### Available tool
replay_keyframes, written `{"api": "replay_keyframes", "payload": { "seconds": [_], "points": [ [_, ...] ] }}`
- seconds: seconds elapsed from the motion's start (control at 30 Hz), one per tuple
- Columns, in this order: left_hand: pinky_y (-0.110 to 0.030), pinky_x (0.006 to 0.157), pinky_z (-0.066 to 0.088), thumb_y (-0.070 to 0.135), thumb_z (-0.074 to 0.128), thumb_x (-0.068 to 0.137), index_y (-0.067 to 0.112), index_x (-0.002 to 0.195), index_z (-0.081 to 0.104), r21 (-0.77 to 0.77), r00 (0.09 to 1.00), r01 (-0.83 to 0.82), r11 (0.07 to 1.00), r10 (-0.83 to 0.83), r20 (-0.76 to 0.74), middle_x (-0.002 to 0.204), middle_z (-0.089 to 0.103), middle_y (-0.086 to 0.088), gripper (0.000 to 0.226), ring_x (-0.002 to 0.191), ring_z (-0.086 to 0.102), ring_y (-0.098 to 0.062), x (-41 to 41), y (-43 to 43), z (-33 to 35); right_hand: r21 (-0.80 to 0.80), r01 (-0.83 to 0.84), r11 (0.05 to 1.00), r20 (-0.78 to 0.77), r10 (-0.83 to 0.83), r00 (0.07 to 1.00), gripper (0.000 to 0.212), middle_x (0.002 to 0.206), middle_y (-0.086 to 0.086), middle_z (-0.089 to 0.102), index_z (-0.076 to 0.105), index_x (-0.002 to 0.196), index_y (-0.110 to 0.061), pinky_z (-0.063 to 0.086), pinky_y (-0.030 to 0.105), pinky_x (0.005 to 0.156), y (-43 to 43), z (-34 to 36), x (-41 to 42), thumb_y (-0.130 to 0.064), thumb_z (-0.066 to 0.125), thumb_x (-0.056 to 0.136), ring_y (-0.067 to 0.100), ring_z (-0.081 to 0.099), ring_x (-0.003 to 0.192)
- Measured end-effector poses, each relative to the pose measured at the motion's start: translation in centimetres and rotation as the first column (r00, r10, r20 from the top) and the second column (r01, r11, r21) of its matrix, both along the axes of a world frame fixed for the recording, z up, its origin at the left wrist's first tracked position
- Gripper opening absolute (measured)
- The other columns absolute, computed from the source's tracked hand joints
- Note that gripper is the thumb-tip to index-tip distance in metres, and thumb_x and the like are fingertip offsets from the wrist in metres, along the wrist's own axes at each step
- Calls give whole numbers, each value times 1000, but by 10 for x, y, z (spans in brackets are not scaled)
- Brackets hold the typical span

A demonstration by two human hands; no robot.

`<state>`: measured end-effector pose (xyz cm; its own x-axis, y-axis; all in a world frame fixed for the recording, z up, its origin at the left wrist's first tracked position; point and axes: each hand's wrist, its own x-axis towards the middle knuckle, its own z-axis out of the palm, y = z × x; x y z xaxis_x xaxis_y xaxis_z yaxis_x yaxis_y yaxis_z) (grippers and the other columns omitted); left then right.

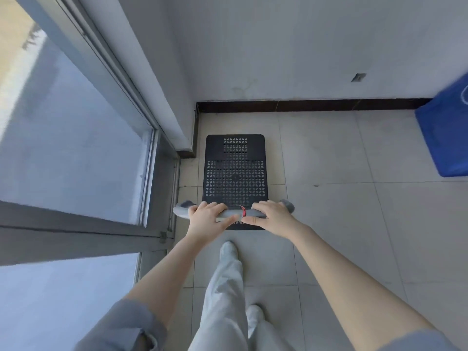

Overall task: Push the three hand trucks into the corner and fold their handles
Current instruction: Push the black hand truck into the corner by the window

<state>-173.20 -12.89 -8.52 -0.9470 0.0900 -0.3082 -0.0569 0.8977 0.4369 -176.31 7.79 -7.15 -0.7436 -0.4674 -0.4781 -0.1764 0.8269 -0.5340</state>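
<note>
Head view: both hands grip the handle, hiding hand truck's near edge.

one hand truck, two hands, one blue bin, two shoes.

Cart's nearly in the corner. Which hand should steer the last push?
Probably left. Both hands grip the handle, but the left hand is on the window-wall side where the platform must tuck in; the right hand just drives forward.
</note>
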Motion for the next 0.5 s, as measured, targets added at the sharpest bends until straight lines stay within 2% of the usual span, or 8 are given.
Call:
{"api": "replay_keyframes", "payload": {
  "seconds": [0.17, 0.27, 0.37, 0.5],
  "points": [
    [-33, 85, 21, 82, 19, 64, 28, 99, 62, -8, 999, 4, 1000, -3, 35, 95, 63, 9, 78, 98, 47, -18, -69, -12, 1, 44, -31, 999, 4, 31, 1000, 37, 69, -12, 38, 39, 71, -30, 34, 40, 83, -13, -2, -70, -63, 42, 88, 17, 45, 86],
    [-35, 87, 22, 82, 19, 64, 28, 101, 62, -25, 998, 3, 1000, -2, 58, 99, 64, 9, 78, 102, 48, -18, -102, -17, 0, 48, -37, 998, -6, 38, 999, 38, 69, -12, 40, 33, 65, -33, 33, 40, 83, -19, -5, -101, -62, 42, 88, 16, 44, 84],
    [-35, 88, 23, 80, 18, 65, 27, 102, 62, -28, 998, 1, 1000, 0, 66, 99, 64, 8, 78, 103, 49, -18, -127, -23, -1, 50, -43, 998, -31, 45, 999, 37, 74, -10, 45, 39, 71, -30, 35, 42, 85, -23, -7, -128, -63, 41, 88, 15, 43, 84],
    [-40, 94, 24, 79, 21, 67, 26, 106, 61, -46, 994, -6, 999, 11, 112, 106, 64, 6, 77, 107, 48, -20, -162, -25, 4, 27, -66, 997, -8, 67, 998, 40, 67, -15, 36, 28, 61, -36, 34, 43, 85, -27, -1, -165, -62, 41, 88, 14, 40, 82]
  ]
}}
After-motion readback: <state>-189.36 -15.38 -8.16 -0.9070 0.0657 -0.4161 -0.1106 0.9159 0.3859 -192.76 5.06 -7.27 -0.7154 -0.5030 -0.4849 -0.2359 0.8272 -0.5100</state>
